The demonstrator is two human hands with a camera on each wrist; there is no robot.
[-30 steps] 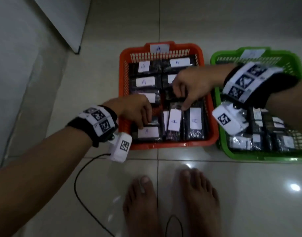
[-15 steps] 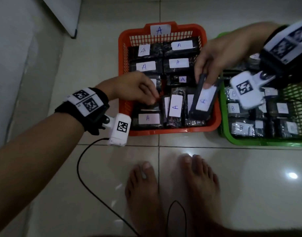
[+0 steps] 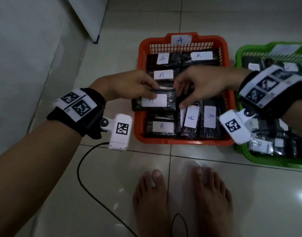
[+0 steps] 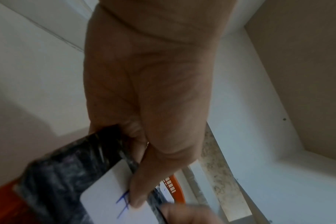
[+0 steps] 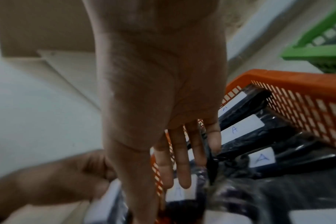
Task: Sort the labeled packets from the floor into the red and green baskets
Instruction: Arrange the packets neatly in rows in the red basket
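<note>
The red basket (image 3: 181,142), tagged A, is packed with black packets with white A labels (image 3: 191,118). My left hand (image 3: 143,89) pinches one A packet (image 3: 163,100) flat above the basket's left middle; the left wrist view shows my thumb (image 4: 138,189) on its label (image 4: 105,201). My right hand (image 3: 186,93) hovers over the basket's centre beside that packet. Its fingers (image 5: 182,159) are straight and hold nothing. The green basket (image 3: 266,161) at the right holds B packets (image 3: 259,144), partly hidden by my right wrist.
My bare feet (image 3: 150,194) stand on the glossy tile just in front of the baskets. A black cable (image 3: 88,177) loops across the floor at the left. A white panel (image 3: 85,17) leans at the back left beside a grey wall.
My right hand has let go of the packet it held upright at the red basket's right side and moved left. My left hand has lifted a packet out of the basket.
</note>
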